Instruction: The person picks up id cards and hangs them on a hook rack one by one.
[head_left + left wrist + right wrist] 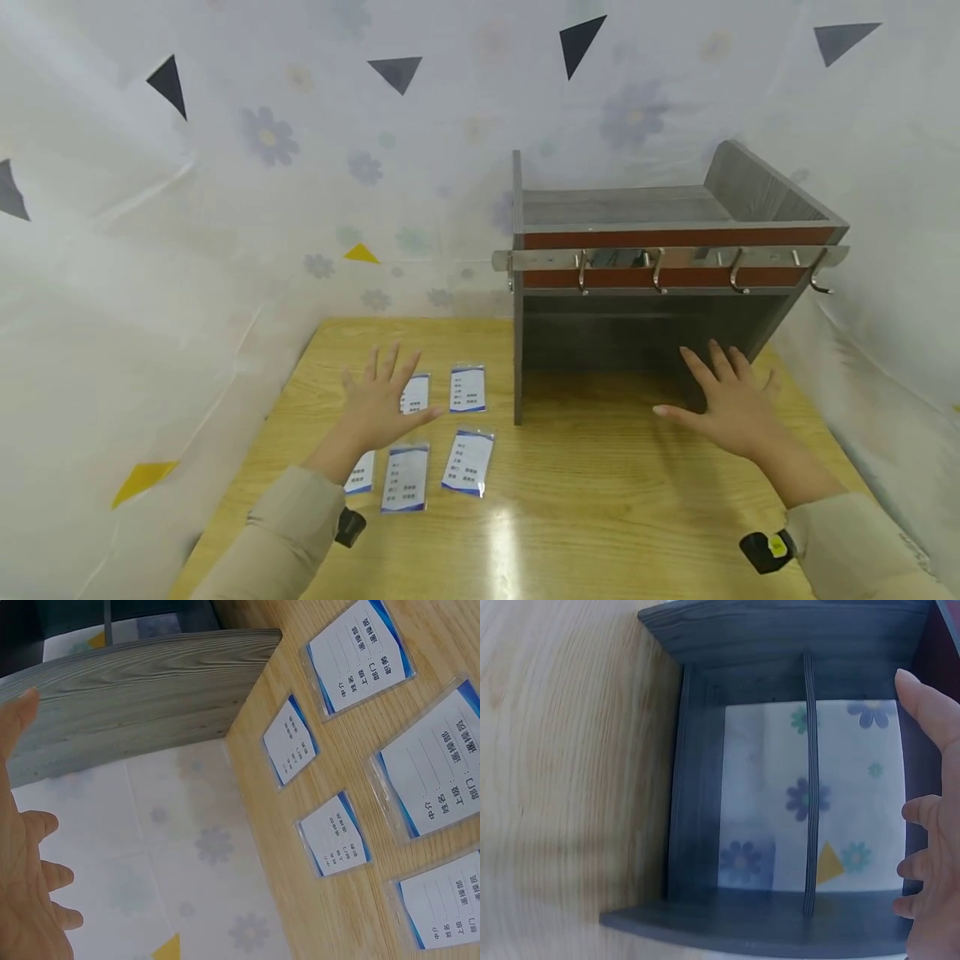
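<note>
My left hand (377, 410), fingers spread and straight, hovers over several name badges in clear plastic sleeves. One upright badge (467, 389) lies beyond the thumb, a tilted badge (468, 463) nearer, and another badge (405, 478) beside it. Parts of two more are hidden behind the hand and wrist. To the right stands a grey wooden rack (517, 350) with a metal hook rail (697, 257) across its front. My right hand (738, 410), also spread, is held in front of the rack's open lower right part. Neither hand holds anything.
Several curved hooks jut from the rail, including one hook (819, 275) at its right end. A thin crossbar (811, 787) spans the rack's inside. The wooden table (585, 517) meets a flower-patterned sheet (442, 200) behind and at both sides.
</note>
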### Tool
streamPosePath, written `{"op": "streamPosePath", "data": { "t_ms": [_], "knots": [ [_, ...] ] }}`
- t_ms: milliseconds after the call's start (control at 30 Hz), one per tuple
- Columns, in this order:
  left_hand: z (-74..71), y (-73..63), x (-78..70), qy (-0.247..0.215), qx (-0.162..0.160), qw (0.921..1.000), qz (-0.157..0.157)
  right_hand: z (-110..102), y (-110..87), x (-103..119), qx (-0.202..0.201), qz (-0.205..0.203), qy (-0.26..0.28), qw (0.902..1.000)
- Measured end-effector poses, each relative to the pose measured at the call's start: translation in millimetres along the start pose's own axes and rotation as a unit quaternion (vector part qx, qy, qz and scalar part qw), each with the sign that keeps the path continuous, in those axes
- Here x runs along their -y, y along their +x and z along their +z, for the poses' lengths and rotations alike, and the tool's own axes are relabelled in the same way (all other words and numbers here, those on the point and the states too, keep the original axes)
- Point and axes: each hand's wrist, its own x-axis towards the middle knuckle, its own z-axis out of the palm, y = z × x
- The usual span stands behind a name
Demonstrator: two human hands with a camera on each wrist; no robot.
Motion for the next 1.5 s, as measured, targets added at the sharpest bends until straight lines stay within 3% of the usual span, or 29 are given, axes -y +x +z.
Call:
{"op": "streamPosePath", "data": {
  "t_ms": [300,533,833,1133,1500],
  "knots": [
    [-1.1,-8.2,9.6,-0.013,-0.002,0.9998,-0.012,-6,-14.2,-18,0.015,0.009,0.027,0.9995],
    [-0.6,-13.6,16.8,-0.02,0.001,0.9995,-0.024,-7,-21.2,-35,-0.002,0.017,-0.002,0.9999],
    [1.0,-17.5,25.0,-0.013,0.003,0.9994,-0.031,-12,-33.5,-54,0.001,0.038,0.036,0.9986],
    [3.4,-22.9,31.4,-0.025,-0.002,0.9989,-0.04,-20,-33.5,-67,0.007,0.065,0.033,0.9973],
    [8.5,-26.8,37.3,-0.036,-0.003,0.9981,-0.051,-26,-35.9,-84,-0.044,0.08,0.058,0.9942]
  ]
}}
